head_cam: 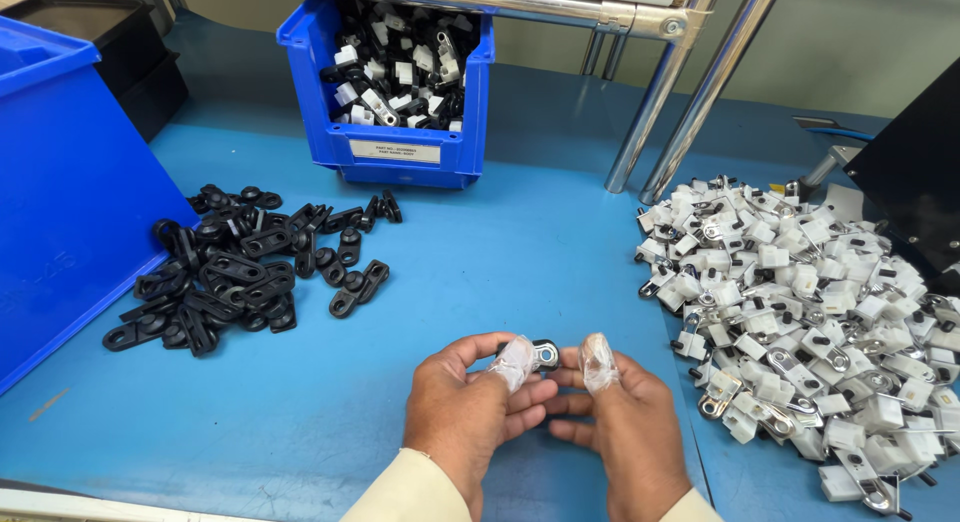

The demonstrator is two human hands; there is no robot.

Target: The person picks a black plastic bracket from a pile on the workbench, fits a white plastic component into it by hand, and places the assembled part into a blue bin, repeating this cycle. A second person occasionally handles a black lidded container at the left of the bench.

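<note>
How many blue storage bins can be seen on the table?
2. One open blue bin full of small parts stands at the back centre; a larger blue bin stands at the left edge, partly cut off. Others may be outside the view.

Assembly workshop: parts bin [395, 92], loose heaps

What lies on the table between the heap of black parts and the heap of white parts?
Between the black parts and white parts, the head view shows bare blue table; nearer the camera, both hands hold a small black part.
</note>
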